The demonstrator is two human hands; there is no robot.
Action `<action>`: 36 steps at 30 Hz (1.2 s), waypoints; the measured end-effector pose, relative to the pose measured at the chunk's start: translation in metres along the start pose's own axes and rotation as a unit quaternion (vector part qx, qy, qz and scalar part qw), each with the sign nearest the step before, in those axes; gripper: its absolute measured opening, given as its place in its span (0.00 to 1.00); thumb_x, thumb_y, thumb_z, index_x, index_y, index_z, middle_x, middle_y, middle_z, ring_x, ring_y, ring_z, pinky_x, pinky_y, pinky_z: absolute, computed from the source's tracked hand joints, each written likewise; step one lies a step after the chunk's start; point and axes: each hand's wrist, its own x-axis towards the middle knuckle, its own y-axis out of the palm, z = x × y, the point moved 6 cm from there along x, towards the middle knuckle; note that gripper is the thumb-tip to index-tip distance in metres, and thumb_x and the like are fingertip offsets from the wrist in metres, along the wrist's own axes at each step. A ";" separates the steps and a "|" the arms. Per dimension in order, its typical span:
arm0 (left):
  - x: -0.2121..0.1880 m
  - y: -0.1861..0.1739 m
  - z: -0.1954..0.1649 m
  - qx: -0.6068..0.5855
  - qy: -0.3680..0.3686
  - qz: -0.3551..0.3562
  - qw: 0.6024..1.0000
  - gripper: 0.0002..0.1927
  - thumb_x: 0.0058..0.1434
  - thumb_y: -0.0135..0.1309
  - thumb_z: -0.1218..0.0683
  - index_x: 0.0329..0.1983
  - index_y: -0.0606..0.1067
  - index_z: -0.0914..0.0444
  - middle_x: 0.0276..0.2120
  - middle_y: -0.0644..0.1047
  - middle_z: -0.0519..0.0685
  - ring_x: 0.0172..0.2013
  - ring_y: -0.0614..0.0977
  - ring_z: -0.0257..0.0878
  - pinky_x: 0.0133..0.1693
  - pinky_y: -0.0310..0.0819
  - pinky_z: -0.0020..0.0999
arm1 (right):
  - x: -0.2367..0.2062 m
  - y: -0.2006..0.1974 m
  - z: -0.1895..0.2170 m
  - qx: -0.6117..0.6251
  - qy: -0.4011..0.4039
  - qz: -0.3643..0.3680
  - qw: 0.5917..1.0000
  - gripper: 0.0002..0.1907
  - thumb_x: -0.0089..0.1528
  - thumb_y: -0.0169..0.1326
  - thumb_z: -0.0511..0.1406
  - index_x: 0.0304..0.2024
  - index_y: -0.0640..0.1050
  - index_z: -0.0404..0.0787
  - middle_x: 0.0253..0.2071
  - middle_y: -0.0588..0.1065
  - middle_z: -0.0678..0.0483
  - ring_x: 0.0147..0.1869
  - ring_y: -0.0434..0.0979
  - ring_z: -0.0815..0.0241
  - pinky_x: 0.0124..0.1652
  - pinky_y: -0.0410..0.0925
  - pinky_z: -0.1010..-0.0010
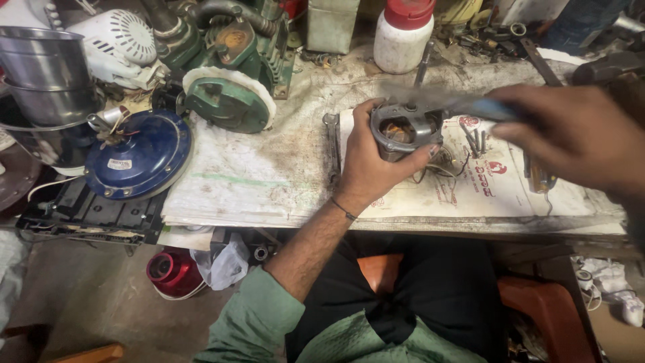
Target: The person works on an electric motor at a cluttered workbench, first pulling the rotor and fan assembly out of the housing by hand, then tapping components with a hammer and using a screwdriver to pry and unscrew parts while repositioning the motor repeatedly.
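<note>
right hand [571,134] grips blurred blue tool [463,104] over motor housing [403,131]; left hand [369,165] clamps housing; looks mid-strike, next needs steady aim.

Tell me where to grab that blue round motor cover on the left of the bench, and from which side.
Take the blue motor cover by its outer rim, with a grip coming from above and its near right edge. It lies flat, dome up, so the smooth top offers little to hold. Wires and steel buckets crowd its far left side, while the right edge borders open sacking.
</note>
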 end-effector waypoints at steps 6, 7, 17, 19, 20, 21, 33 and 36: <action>-0.001 0.001 0.003 0.009 0.004 0.013 1.000 0.49 0.52 0.72 0.46 0.65 0.56 0.70 0.53 0.77 0.59 0.54 0.84 0.44 0.56 0.81 0.35 | 0.012 -0.030 0.032 0.125 -0.047 -0.060 0.989 0.23 0.70 0.49 0.46 0.63 0.74 0.42 0.26 0.75 0.54 0.22 0.75 0.62 0.27 0.69 0.69; -0.002 0.002 0.004 0.001 0.003 0.011 1.000 0.48 0.52 0.72 0.46 0.65 0.57 0.70 0.54 0.77 0.59 0.54 0.84 0.44 0.56 0.81 0.35 | 0.008 -0.034 0.027 0.247 -0.038 -0.081 0.965 0.23 0.71 0.48 0.46 0.64 0.73 0.42 0.24 0.73 0.55 0.20 0.73 0.63 0.26 0.66 0.69; -0.003 0.000 0.002 -0.011 -0.006 0.001 1.000 0.49 0.50 0.74 0.46 0.65 0.59 0.70 0.53 0.78 0.57 0.54 0.83 0.42 0.56 0.81 0.36 | 0.015 -0.004 0.008 0.116 -0.037 -0.031 0.992 0.25 0.68 0.51 0.44 0.66 0.77 0.44 0.31 0.76 0.50 0.23 0.76 0.58 0.28 0.71 0.65; -0.002 0.000 -0.001 -0.010 0.009 -0.003 1.000 0.48 0.50 0.74 0.47 0.65 0.59 0.70 0.53 0.78 0.57 0.54 0.83 0.43 0.57 0.80 0.37 | 0.014 -0.005 0.023 -0.161 -0.133 -0.068 0.976 0.24 0.65 0.54 0.45 0.60 0.78 0.41 0.38 0.81 0.48 0.27 0.80 0.56 0.30 0.73 0.64; -0.001 0.000 -0.002 -0.004 0.019 -0.004 1.000 0.47 0.51 0.74 0.47 0.64 0.60 0.70 0.53 0.78 0.57 0.54 0.83 0.43 0.57 0.80 0.37 | 0.016 -0.006 0.020 -0.121 -0.110 -0.055 0.985 0.24 0.66 0.53 0.45 0.61 0.79 0.41 0.34 0.81 0.50 0.27 0.79 0.59 0.30 0.73 0.65; -0.002 0.001 -0.003 0.001 0.024 -0.005 1.000 0.46 0.51 0.75 0.47 0.64 0.62 0.69 0.53 0.78 0.58 0.54 0.84 0.44 0.57 0.80 0.37 | 0.017 -0.008 0.015 -0.079 -0.086 -0.038 0.993 0.23 0.67 0.53 0.45 0.61 0.79 0.42 0.31 0.80 0.51 0.27 0.78 0.61 0.31 0.72 0.66; -0.004 -0.001 -0.003 -0.020 0.007 0.000 1.000 0.49 0.50 0.74 0.47 0.65 0.57 0.70 0.55 0.75 0.58 0.56 0.82 0.42 0.57 0.80 0.34 | 0.015 0.002 -0.003 0.015 -0.061 -0.010 0.998 0.27 0.66 0.52 0.44 0.65 0.75 0.40 0.39 0.81 0.49 0.32 0.82 0.59 0.34 0.75 0.65; -0.004 0.000 -0.003 -0.016 0.007 0.017 1.000 0.49 0.51 0.74 0.47 0.66 0.58 0.70 0.53 0.79 0.56 0.54 0.84 0.42 0.59 0.80 0.35 | 0.013 0.000 0.004 -0.042 -0.112 -0.040 0.992 0.24 0.64 0.55 0.44 0.59 0.77 0.39 0.36 0.80 0.47 0.32 0.81 0.57 0.33 0.73 0.63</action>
